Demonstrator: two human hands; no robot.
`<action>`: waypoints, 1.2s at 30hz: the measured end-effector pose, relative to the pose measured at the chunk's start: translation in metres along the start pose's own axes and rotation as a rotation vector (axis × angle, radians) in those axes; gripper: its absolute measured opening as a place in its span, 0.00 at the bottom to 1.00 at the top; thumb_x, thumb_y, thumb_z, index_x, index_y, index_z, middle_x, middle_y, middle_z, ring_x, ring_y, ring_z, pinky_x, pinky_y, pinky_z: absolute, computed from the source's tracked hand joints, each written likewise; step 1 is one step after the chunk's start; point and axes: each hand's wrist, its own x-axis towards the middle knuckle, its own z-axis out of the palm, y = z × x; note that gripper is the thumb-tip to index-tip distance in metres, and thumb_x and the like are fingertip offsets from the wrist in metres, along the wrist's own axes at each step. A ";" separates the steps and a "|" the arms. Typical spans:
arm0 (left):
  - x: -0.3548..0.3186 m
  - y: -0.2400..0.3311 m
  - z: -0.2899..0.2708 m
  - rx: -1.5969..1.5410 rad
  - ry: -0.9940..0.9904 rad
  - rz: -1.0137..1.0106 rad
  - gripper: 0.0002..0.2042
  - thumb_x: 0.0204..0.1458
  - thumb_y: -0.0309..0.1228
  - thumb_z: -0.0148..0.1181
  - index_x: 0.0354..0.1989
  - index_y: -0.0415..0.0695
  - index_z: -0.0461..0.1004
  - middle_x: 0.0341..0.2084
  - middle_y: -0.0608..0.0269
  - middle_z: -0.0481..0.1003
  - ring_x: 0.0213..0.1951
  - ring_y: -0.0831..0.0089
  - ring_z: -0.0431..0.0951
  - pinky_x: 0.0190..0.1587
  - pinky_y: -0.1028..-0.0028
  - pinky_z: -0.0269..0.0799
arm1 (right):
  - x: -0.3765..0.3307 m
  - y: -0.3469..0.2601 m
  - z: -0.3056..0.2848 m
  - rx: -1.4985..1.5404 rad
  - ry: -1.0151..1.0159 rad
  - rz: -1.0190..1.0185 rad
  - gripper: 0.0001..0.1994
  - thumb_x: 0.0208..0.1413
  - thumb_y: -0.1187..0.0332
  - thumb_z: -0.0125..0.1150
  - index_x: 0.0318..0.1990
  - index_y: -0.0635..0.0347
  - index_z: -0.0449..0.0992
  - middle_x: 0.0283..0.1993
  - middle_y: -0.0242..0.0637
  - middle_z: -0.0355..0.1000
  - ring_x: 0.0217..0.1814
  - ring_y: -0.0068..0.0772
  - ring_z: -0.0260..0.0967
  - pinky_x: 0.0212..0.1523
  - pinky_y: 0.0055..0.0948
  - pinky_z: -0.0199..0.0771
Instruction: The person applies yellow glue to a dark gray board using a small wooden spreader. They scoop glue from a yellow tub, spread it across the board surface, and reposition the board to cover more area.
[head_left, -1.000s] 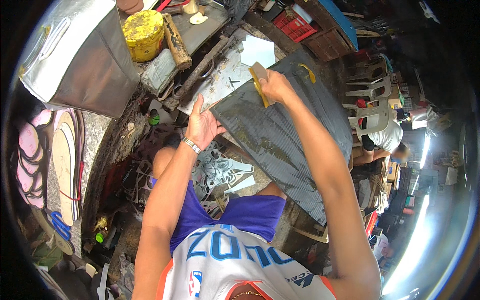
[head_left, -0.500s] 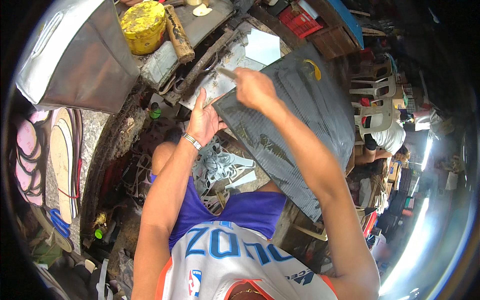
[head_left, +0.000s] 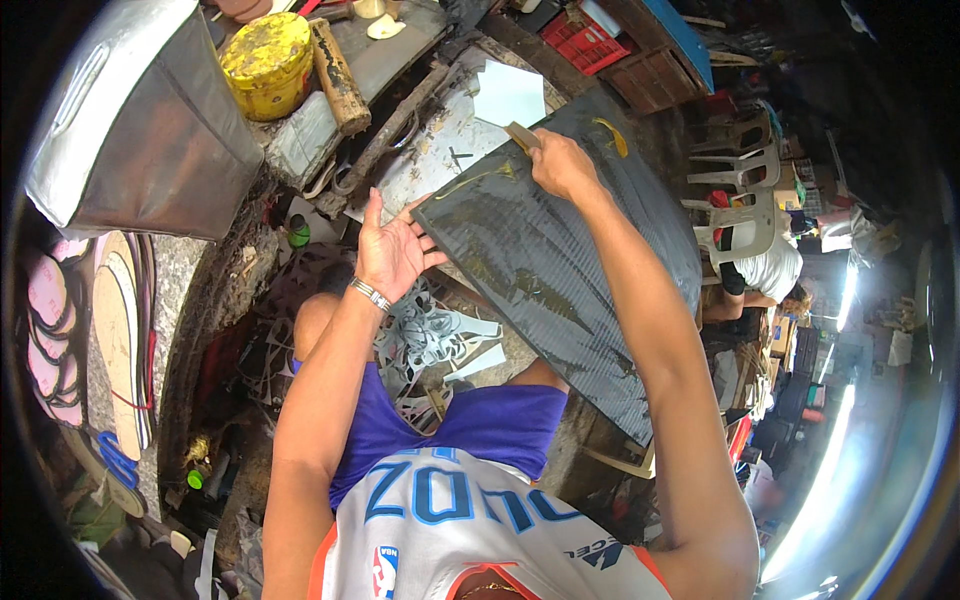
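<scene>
The person sits with a large dark ribbed rubber sheet point(head_left: 560, 270) slanting across the lap, from the knee up onto the cluttered worktop point(head_left: 440, 130). Streaks of yellowish glue show on the sheet's surface.

The left hand point(head_left: 395, 250) lies at the sheet's upper left corner, its grip spread, palm turned up and fingers fanned, the fingertips touching the sheet's edge. A metal bracelet point(head_left: 370, 293) circles that wrist.

The right hand point(head_left: 560, 165) is at the sheet's top edge, its grip pinched together on a small tan flat spreader point(head_left: 520, 135), whose tip meets the sheet near a yellow glue smear.

Just beyond the spreader a white paper piece point(head_left: 508, 95) lies on the worktop. Further left on the worktop stand a yellow can point(head_left: 268, 62) with a stained lid and, beside it, a wooden mallet handle point(head_left: 338, 75). A big grey metal box point(head_left: 140, 130) sits at the far left.

Grey cut-out scraps point(head_left: 430, 340) lie heaped between the knees. Pink and tan sole shapes point(head_left: 90, 330) are stacked at the left. A red crate point(head_left: 585, 42) and white plastic chairs point(head_left: 745, 185) stand beyond.
</scene>
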 end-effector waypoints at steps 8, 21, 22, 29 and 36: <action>0.003 -0.001 -0.017 -0.040 0.008 0.022 0.50 0.63 0.74 0.41 0.71 0.33 0.66 0.65 0.41 0.74 0.66 0.43 0.75 0.69 0.41 0.67 | -0.040 -0.058 0.033 0.081 0.063 -0.219 0.08 0.61 0.70 0.56 0.42 0.61 0.79 0.45 0.53 0.82 0.48 0.61 0.81 0.50 0.55 0.81; -0.004 0.000 -0.008 -0.026 -0.005 -0.005 0.57 0.58 0.80 0.38 0.74 0.34 0.63 0.69 0.43 0.70 0.70 0.43 0.69 0.74 0.41 0.56 | -0.089 -0.057 0.008 0.234 0.223 -0.269 0.12 0.65 0.70 0.57 0.53 0.62 0.78 0.50 0.50 0.80 0.53 0.61 0.78 0.53 0.54 0.79; -0.005 0.001 -0.007 -0.043 -0.027 -0.008 0.56 0.58 0.79 0.40 0.73 0.33 0.63 0.68 0.43 0.71 0.69 0.43 0.71 0.73 0.41 0.58 | -0.078 -0.035 0.007 0.220 0.226 -0.221 0.13 0.65 0.70 0.56 0.54 0.60 0.79 0.52 0.48 0.80 0.55 0.59 0.78 0.55 0.53 0.80; -0.003 0.001 -0.011 -0.072 -0.033 -0.008 0.54 0.60 0.76 0.44 0.73 0.32 0.63 0.67 0.39 0.72 0.67 0.40 0.73 0.70 0.41 0.65 | -0.059 -0.008 0.048 0.056 0.103 -0.045 0.16 0.61 0.73 0.57 0.56 0.55 0.79 0.57 0.45 0.79 0.59 0.56 0.76 0.58 0.51 0.78; -0.001 0.004 -0.021 -0.061 -0.115 -0.027 0.53 0.59 0.78 0.42 0.69 0.34 0.68 0.64 0.41 0.75 0.63 0.43 0.77 0.65 0.46 0.71 | -0.120 -0.065 0.055 0.241 0.105 -0.377 0.15 0.60 0.77 0.57 0.52 0.55 0.80 0.47 0.43 0.79 0.51 0.55 0.76 0.52 0.52 0.77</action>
